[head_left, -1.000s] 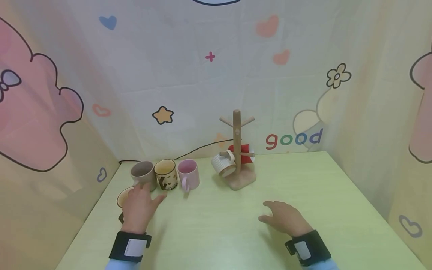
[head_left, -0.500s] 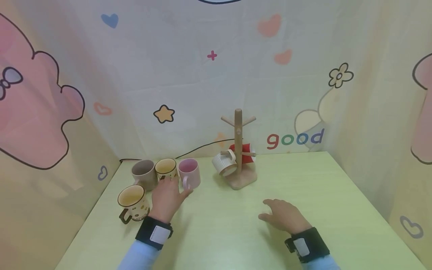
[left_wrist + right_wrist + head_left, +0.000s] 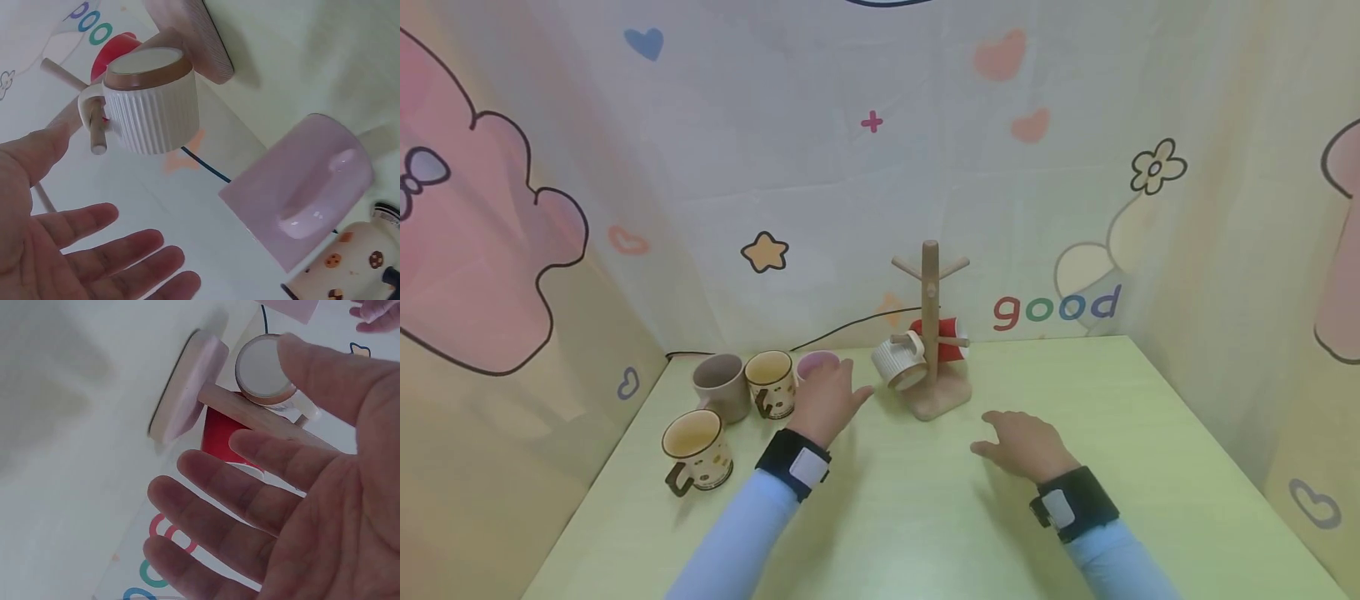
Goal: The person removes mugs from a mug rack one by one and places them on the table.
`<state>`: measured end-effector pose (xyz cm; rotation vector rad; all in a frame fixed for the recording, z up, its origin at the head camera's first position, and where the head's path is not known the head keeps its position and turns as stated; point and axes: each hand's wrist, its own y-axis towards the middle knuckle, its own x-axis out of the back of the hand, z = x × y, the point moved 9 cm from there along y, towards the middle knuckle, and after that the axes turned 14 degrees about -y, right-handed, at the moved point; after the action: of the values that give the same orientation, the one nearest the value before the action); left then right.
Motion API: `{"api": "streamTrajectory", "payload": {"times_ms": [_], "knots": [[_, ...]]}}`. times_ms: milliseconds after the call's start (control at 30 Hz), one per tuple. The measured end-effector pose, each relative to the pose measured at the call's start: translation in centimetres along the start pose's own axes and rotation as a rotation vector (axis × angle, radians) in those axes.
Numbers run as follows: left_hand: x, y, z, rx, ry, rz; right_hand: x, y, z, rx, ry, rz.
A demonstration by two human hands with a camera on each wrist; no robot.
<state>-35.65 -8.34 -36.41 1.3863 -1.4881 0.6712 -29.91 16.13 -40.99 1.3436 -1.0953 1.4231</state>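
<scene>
My left hand (image 3: 824, 402) hovers in front of the pink mug (image 3: 817, 362), hiding most of it in the head view. In the left wrist view its fingers (image 3: 134, 250) are spread and relaxed, apart from the pink mug (image 3: 306, 187), which stands upright with its handle facing outward. A white ribbed mug (image 3: 900, 364) hangs by its handle on a lower peg of the wooden mug tree (image 3: 930, 317). Behind the post hangs a red mug (image 3: 947, 339). To the right of the tree, my right hand (image 3: 1024, 444) holds nothing, its fingers (image 3: 219, 525) loosely extended.
Left of the pink mug stand a cream patterned mug (image 3: 770, 383) and a grey mug (image 3: 722, 387). Another cream patterned mug (image 3: 697, 450) stands nearer, its dark handle toward the front left. A printed curtain (image 3: 850, 183) encloses the light table (image 3: 910, 517) at the back and sides.
My left hand has swept rightward from the grey mug, past the rear cream mug, to the pink mug. My right hand has risen slightly in view. The mugs stay in place.
</scene>
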Motion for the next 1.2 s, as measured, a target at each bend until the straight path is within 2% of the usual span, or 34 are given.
{"api": "streamTrajectory", "payload": {"times_ms": [133,367,467,600,833,1067,1200], "knots": [[-0.3,1.8,-1.1,-0.047,0.018,0.006,1.6,1.4,-0.3,-0.022,-0.028,-0.042],[-0.6,5.2,-3.0,-0.143,0.032,-0.034,4.4,4.7,-1.0,-0.074,-0.07,-0.117],[-0.9,6.4,-3.6,-0.159,0.073,-0.04,5.2,6.1,-0.9,-0.081,-0.076,-0.146],[-1.6,7.7,-4.0,-0.139,0.108,-0.024,5.8,7.7,-0.5,-0.075,-0.079,-0.17],[-2.4,8.5,-4.6,-0.117,0.114,0.027,6.1,9.6,-0.1,-0.077,-0.111,-0.201],[-2.2,8.6,-5.1,-0.13,0.199,0.01,6.5,10.3,0.1,-0.087,-0.173,-0.252],[-2.3,8.8,-5.4,-0.144,0.231,0.016,6.7,10.6,-0.1,-0.106,-0.157,-0.281]]}}
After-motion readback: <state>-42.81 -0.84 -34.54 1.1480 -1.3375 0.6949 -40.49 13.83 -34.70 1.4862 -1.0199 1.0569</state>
